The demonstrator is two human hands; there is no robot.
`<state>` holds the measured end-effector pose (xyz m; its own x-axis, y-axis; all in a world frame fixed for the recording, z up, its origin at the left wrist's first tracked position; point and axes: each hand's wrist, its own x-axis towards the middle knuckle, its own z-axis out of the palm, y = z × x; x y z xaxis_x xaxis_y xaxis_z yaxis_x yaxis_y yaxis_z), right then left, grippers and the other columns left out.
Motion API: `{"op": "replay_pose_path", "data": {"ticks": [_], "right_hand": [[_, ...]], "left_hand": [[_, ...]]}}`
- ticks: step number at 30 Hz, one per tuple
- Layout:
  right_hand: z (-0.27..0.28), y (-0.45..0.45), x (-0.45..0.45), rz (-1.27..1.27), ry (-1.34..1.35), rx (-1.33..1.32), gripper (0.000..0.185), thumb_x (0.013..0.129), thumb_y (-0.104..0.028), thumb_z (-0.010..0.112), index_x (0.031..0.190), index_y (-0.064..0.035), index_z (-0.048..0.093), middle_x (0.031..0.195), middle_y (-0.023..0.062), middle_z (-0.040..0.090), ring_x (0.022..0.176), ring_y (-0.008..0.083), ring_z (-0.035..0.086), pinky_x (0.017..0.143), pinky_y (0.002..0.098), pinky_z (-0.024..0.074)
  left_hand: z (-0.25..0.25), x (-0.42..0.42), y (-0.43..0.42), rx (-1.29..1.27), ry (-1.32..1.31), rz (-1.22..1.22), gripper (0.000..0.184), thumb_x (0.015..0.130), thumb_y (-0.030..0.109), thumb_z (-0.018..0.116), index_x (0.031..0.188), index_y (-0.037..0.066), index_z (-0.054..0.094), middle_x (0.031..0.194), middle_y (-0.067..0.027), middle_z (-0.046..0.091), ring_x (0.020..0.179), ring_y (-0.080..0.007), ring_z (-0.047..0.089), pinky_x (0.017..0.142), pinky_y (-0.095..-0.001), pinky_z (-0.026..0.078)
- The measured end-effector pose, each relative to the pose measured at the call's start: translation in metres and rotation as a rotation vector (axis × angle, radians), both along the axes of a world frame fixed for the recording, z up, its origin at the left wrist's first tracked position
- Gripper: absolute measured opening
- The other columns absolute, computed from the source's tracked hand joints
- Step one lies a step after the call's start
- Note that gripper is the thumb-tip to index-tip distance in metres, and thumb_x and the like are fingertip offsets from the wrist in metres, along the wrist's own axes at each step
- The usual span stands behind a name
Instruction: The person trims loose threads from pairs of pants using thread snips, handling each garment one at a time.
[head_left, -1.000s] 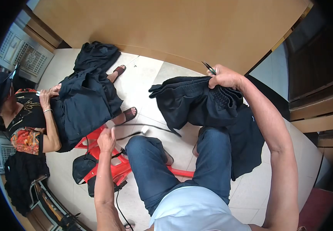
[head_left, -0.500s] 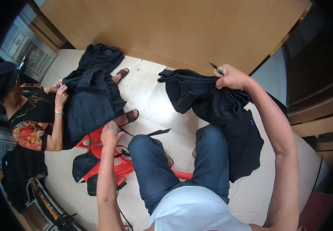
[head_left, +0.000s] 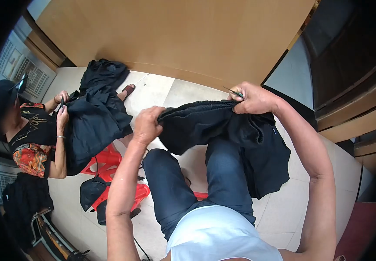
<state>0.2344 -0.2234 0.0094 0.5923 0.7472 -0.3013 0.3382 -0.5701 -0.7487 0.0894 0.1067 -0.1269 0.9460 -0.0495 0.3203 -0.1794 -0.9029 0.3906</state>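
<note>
A black garment (head_left: 194, 128) with a gathered, elastic-looking waistband is stretched sideways above my knees. My left hand (head_left: 148, 126) is closed on the left end of the waistband. At the other end, my right hand (head_left: 255, 100) grips the gathered cloth, and a slim, dark, pointed tool (head_left: 235, 92) sticks out between thumb and fingers. I cannot make out the tool's exact kind. More black cloth (head_left: 268, 167) hangs over my right thigh and down that side.
On the left, another person (head_left: 36, 126) handles black cloth (head_left: 94, 130) on their lap. Red plastic stools (head_left: 103, 161) with black bags (head_left: 93, 191) stand beside my left leg. A wooden panel (head_left: 175, 39) rises ahead. A metal-framed rack (head_left: 40, 222) stands lower left.
My left hand has moved from above the red stool up and right onto the waistband's left end. The band is now pulled straighter. My right hand has shifted slightly left and down.
</note>
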Motion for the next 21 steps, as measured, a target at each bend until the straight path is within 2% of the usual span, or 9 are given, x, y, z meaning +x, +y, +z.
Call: {"op": "replay_pose_path", "data": {"ticks": [3, 5, 9, 12, 13, 16, 18, 20, 21], "right_hand": [[0.0, -0.002, -0.002, -0.023, -0.07, -0.012, 0.015, 0.071, 0.002, 0.061, 0.069, -0.0083, 0.05, 0.076, -0.0023, 0.059, 0.061, 0.0125, 0.046, 0.059, 0.0241, 0.0416], [-0.002, -0.002, -0.005, -0.043, -0.131, -0.028, 0.013, 0.071, 0.003, 0.063, 0.07, -0.0059, 0.054, 0.081, 0.0008, 0.066, 0.062, 0.0147, 0.051, 0.06, 0.0257, 0.0453], [0.028, -0.014, -0.065, 0.135, -0.476, 0.133, 0.013, 0.069, 0.006, 0.067, 0.072, -0.0032, 0.057, 0.089, 0.0063, 0.07, 0.068, 0.0209, 0.061, 0.066, 0.0293, 0.0514], [0.019, -0.034, -0.122, 0.292, -0.534, 0.177, 0.016, 0.068, 0.011, 0.064, 0.068, -0.0015, 0.054, 0.085, 0.008, 0.064, 0.067, 0.025, 0.06, 0.065, 0.0366, 0.0517], [0.002, -0.043, -0.14, 0.29, -0.506, 0.169, 0.016, 0.068, 0.011, 0.064, 0.068, -0.0015, 0.054, 0.085, 0.008, 0.064, 0.067, 0.025, 0.06, 0.065, 0.0366, 0.0517], [-0.065, -0.067, -0.188, 0.337, -0.497, 0.153, 0.018, 0.068, 0.008, 0.07, 0.069, -0.0012, 0.055, 0.094, 0.0089, 0.066, 0.074, 0.0247, 0.063, 0.07, 0.0337, 0.0541], [-0.099, -0.078, -0.209, 0.288, -0.458, 0.138, 0.019, 0.07, 0.004, 0.074, 0.07, -0.0008, 0.056, 0.099, 0.0101, 0.066, 0.076, 0.0245, 0.064, 0.072, 0.0335, 0.0546], [-0.115, -0.08, -0.218, 0.245, -0.427, 0.134, 0.022, 0.071, 0.001, 0.078, 0.071, -0.0004, 0.056, 0.105, 0.0112, 0.066, 0.079, 0.0244, 0.065, 0.074, 0.0333, 0.0551], [-0.114, -0.081, -0.22, 0.242, -0.426, 0.132, 0.022, 0.071, 0.001, 0.078, 0.071, -0.0004, 0.056, 0.105, 0.0112, 0.066, 0.079, 0.0244, 0.065, 0.074, 0.0333, 0.0551]], "left_hand": [[0.061, -0.013, 0.002, 0.214, -0.04, 0.035, 0.048, 0.064, 0.001, 0.067, 0.111, 0.011, 0.066, 0.104, -0.0046, 0.069, 0.089, -0.0279, 0.065, 0.081, -0.0353, 0.05], [0.095, -0.024, 0.0, 0.392, -0.284, 0.034, 0.045, 0.065, 0.0, 0.067, 0.108, 0.01, 0.066, 0.101, -0.0043, 0.067, 0.088, -0.0262, 0.064, 0.082, -0.0338, 0.049], [0.148, -0.092, -0.028, 0.429, -0.172, 0.084, 0.051, 0.06, -0.007, 0.066, 0.108, 0.009, 0.066, 0.101, -0.0064, 0.067, 0.085, -0.029, 0.061, 0.079, -0.0359, 0.048], [0.137, -0.163, -0.052, 0.48, 0.347, 0.017, 0.044, 0.061, -0.006, 0.067, 0.104, 0.006, 0.065, 0.095, -0.0086, 0.064, 0.079, -0.0305, 0.059, 0.075, -0.0364, 0.048], [0.128, -0.18, -0.061, 0.47, 0.372, 0.006, 0.044, 0.061, -0.006, 0.067, 0.104, 0.006, 0.065, 0.095, -0.0086, 0.064, 0.079, -0.0305, 0.059, 0.075, -0.0364, 0.048], [0.103, -0.209, -0.093, 0.059, 0.728, -0.219, 0.046, 0.075, 0.024, 0.083, 0.111, 0.002, 0.064, 0.103, -0.0114, 0.064, 0.084, -0.0297, 0.063, 0.076, -0.0345, 0.05], [0.086, -0.211, -0.113, -0.04, 0.782, -0.23, 0.05, 0.078, 0.03, 0.084, 0.113, 0.002, 0.064, 0.106, -0.0115, 0.064, 0.086, -0.0293, 0.064, 0.077, -0.034, 0.051], [0.059, -0.209, -0.126, -0.11, 0.429, -0.301, 0.045, 0.085, 0.029, 0.079, 0.116, 0.001, 0.064, 0.11, -0.0113, 0.064, 0.085, -0.0283, 0.064, 0.075, -0.0336, 0.051], [0.05, -0.205, -0.13, -0.112, 0.429, -0.305, 0.045, 0.085, 0.029, 0.079, 0.116, 0.001, 0.064, 0.11, -0.0113, 0.064, 0.085, -0.0283, 0.064, 0.075, -0.0336, 0.051]]}}
